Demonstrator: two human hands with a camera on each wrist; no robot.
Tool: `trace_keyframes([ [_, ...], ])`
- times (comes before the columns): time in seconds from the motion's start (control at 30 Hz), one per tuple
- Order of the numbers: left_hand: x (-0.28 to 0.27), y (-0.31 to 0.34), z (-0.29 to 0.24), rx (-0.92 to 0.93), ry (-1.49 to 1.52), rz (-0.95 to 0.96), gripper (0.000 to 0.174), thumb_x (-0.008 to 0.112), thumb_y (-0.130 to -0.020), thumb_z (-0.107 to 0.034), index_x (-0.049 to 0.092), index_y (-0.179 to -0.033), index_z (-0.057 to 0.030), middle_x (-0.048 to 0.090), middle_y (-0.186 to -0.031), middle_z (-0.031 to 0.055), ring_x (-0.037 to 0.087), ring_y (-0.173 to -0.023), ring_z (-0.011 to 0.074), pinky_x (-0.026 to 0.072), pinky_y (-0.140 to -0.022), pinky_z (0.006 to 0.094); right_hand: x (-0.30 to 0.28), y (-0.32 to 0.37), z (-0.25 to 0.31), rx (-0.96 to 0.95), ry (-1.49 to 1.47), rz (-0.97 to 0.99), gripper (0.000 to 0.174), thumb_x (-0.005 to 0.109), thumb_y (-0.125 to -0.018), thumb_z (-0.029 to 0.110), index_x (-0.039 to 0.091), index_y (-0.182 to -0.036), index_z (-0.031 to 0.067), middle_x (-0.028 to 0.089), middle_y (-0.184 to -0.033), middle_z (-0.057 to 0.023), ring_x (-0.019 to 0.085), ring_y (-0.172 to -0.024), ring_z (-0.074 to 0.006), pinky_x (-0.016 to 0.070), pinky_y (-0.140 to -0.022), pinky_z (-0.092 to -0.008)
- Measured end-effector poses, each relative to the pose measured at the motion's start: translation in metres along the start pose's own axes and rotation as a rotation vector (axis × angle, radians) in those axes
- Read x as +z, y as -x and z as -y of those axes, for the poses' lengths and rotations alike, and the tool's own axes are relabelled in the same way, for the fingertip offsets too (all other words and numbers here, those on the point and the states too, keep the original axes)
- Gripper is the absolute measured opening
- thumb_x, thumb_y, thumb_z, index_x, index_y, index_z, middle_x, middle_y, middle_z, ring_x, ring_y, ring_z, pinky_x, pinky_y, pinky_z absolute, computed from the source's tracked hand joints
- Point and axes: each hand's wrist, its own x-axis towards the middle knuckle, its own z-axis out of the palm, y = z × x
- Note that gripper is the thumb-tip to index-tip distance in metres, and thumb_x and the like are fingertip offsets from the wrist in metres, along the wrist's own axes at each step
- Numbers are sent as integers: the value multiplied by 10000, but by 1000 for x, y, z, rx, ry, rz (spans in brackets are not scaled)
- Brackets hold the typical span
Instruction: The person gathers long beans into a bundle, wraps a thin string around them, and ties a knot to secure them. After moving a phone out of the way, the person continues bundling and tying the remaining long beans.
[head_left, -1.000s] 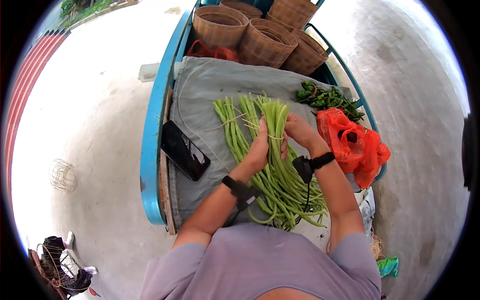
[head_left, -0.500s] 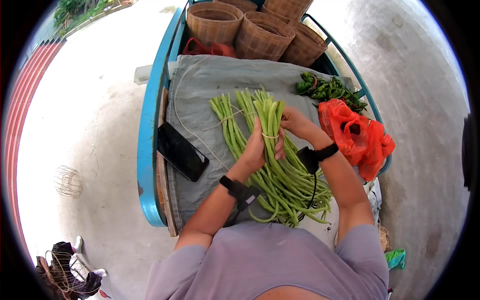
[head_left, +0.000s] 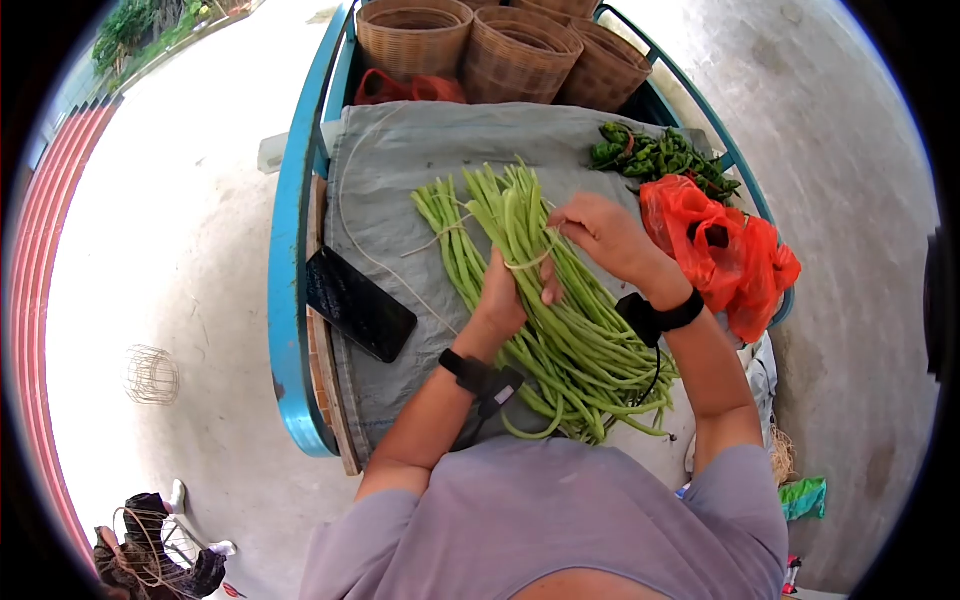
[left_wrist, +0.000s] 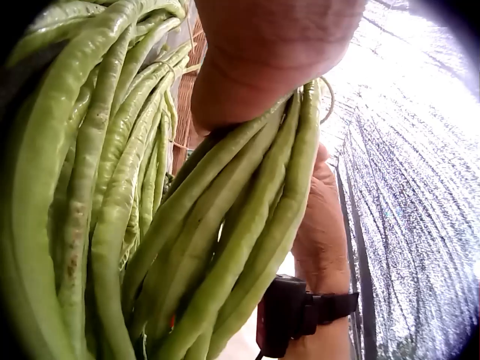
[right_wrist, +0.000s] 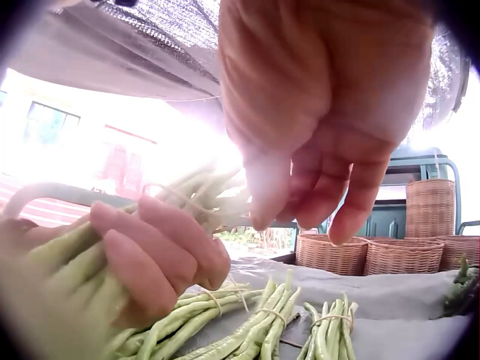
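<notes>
A grey cloth (head_left: 385,165) bears long green beans (head_left: 590,375) across its middle and a red bag (head_left: 738,265) at its right edge. Over the cloth's centre, the left hand (head_left: 500,300) grips one bundle (head_left: 515,220); the right hand (head_left: 605,235) curls its fingers, any pinch on the tie (head_left: 528,264) unclear.

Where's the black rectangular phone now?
Head view, left of centre: the phone lies on the grey cloth, between the blue metal rail and the long green beans.

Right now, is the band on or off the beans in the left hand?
On. In the head view, the band loops round the beans beside the left hand. Whether it's tight, I cannot tell.
</notes>
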Motion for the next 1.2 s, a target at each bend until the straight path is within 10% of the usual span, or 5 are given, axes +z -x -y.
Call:
trace_keyframes([
  [0.3, 8, 4, -3, 57, -85, -43, 476, 240, -1015, -459, 438, -1271, -109, 555, -837, 66, 487, -484, 196, 477, -550, 364, 11, 4, 12, 519, -383, -93, 218, 630, -783, 32, 641, -1001, 17, 614, -814, -132, 607, -755, -303, 471, -701, -340],
  [0.6, 1, 5, 0, 30, -141, -88, 541, 208, -1014, -505, 442, -1278, -94, 563, -1048, 85, 497, -524, 187, 484, -580, 368, 33, 9, 3, 204, 119, 81, 319, 457, -929, 109, 585, -1207, 22, 636, -888, -99, 600, -799, -139, 482, -676, -300],
  [0.7, 2, 6, 0, 31, -140, -134, 577, 206, -1005, -532, 449, -1276, -84, 581, -1095, 85, 525, -520, 186, 496, -555, 354, 12, -4, 0, 538, -506, 418, 352, 456, -931, 118, 568, -1253, 33, 635, -976, -87, 591, -828, -148, 492, -692, -291],
  [1.03, 8, 4, -2, 53, -126, -108, 619, 243, -985, -577, 446, -1294, -81, 590, -1019, 78, 563, -524, 184, 519, -560, 343, 24, 1, -4, 570, -867, 144, 458, 476, -928, 153, 432, -1359, 6, 566, -864, -7, 487, -691, -90, 446, -648, -229],
  [1.2, 5, 6, -2, 66, -153, -67, 606, 225, -997, -552, 394, -1376, -110, 544, -1245, 67, 539, -597, 160, 507, -623, 340, 34, 0, -6, 510, -926, 18, 454, 470, -927, 137, 409, -1350, -15, 497, -766, 9, 452, -641, -83, 401, -595, -219],
])
